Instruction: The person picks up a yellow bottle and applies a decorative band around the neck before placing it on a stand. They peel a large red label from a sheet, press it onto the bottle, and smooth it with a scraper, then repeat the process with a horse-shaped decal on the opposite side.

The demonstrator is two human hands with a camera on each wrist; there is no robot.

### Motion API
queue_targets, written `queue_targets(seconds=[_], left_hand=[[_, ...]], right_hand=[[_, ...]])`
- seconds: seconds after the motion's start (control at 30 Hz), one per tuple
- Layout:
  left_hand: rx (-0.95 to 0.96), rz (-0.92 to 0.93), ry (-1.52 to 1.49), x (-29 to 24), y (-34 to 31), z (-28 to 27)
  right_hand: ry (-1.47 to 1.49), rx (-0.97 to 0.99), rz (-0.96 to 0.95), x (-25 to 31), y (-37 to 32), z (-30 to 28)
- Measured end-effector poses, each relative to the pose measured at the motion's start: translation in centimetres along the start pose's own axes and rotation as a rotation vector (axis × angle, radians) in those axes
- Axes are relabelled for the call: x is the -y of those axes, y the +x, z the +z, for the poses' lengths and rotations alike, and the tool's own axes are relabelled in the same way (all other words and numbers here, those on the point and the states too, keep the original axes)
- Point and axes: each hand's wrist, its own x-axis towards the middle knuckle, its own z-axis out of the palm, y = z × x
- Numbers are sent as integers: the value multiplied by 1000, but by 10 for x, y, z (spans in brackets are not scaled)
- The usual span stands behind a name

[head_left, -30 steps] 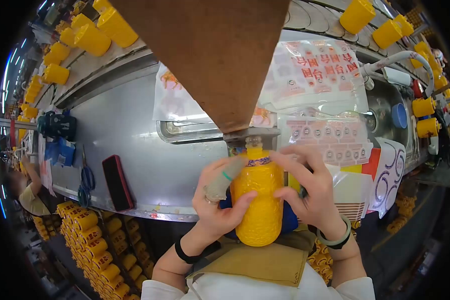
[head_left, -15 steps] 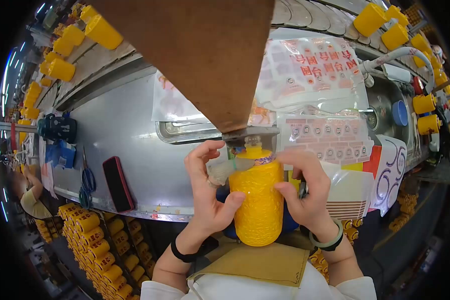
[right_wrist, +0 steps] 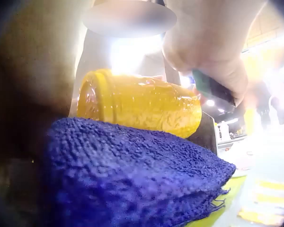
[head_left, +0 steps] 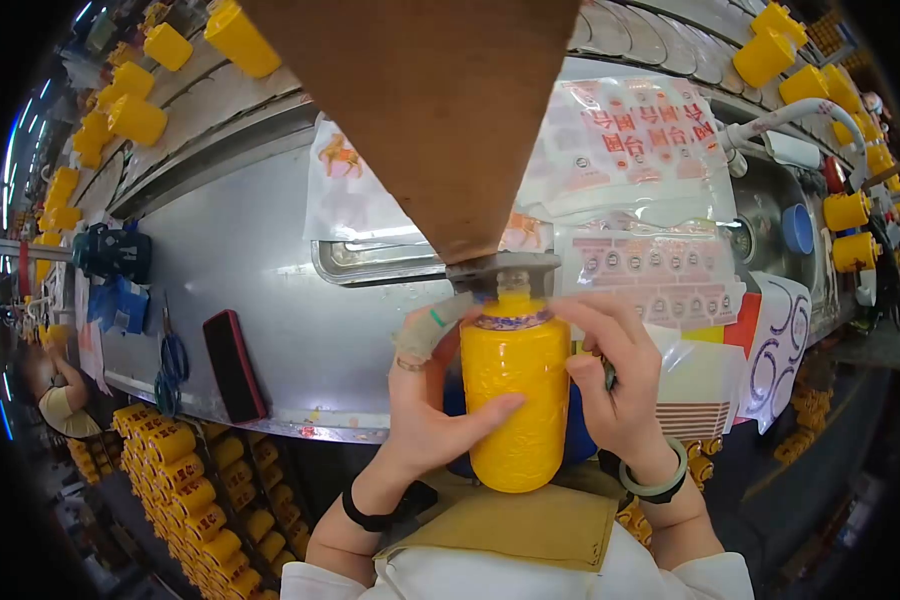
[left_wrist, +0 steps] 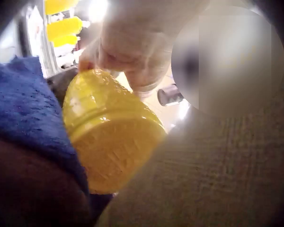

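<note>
A yellow embossed bottle [head_left: 515, 405] with a clear threaded neck lies with its base toward me and its neck against a metal bracket [head_left: 502, 268]. Round its shoulder runs a blue-and-purple patterned band [head_left: 513, 320]. My left hand [head_left: 425, 425] grips the bottle from the left, thumb across its front; tape with a green strip wraps one finger. On the other side, my right hand [head_left: 620, 385] has its index fingertip at the band's right end. Its curled fingers hold a small green-and-black flat object [right_wrist: 215, 90], mostly hidden. A blue towel [right_wrist: 137, 175] lies under the bottle.
A brown board [head_left: 440, 130] hangs over the workspace. Printed decal sheets [head_left: 630, 150] cover the steel table beside a shallow tray [head_left: 370, 262]. Left lie a phone [head_left: 235, 365] and scissors [head_left: 173, 355]; right is a sink [head_left: 770, 225]. Yellow bottles [head_left: 140, 120] stand on a conveyor behind.
My left hand has opened off the bottle, then come back round it, thumb moving across its front. The band, partly covered and tilted before, now lies more level. Bottles on the conveyor have shifted.
</note>
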Motion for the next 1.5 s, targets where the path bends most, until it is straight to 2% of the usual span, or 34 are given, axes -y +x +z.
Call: queue_targets(seconds=[0.07,0.13,0.23,0.37,0.43,0.47,0.6,0.63,0.73,0.87,0.93,0.97,1.0,1.07,1.13,1.2,1.5], left_hand=[[-37,23,-42,1,-2,-1],[-20,254,332,-4,-2,-1],[22,304,443,-3,-3,-1],[30,316,479,-3,-3,-1],[-64,311,465,-6,-3,2],[-64,311,466,-10,-2,2],[71,295,823,-34,12,3],[121,299,942,-39,14,4],[160,277,1005,-47,21,26],[134,155,905,-39,10,31],[-20,158,609,-28,6,21],[72,166,533,-20,5,7],[73,163,534,-8,3,3],[33,34,0,7,-2,-2],[-44,87,33,4,-4,2],[-56,263,357,-3,-2,2],[-34,279,408,-3,-5,0]], right_hand=[[-17,11,-35,-1,2,1],[-37,20,-65,-1,3,2],[-86,-24,-142,-2,3,2],[-130,-46,-166,0,3,2],[-134,-46,-169,-1,2,2],[-88,-49,-112,-2,0,2],[25,-90,65,-4,-8,-1],[25,-88,66,-5,-8,-1],[74,-115,62,-6,-5,0],[42,-115,61,-6,-2,-4],[26,-105,56,-5,-2,-6],[18,-94,41,-3,-1,-6],[11,-83,23,-2,-1,-5],[7,-59,4,2,1,-2],[1,-33,-14,2,2,0],[-40,-10,-98,-1,3,2],[-34,-53,-107,0,2,5]])
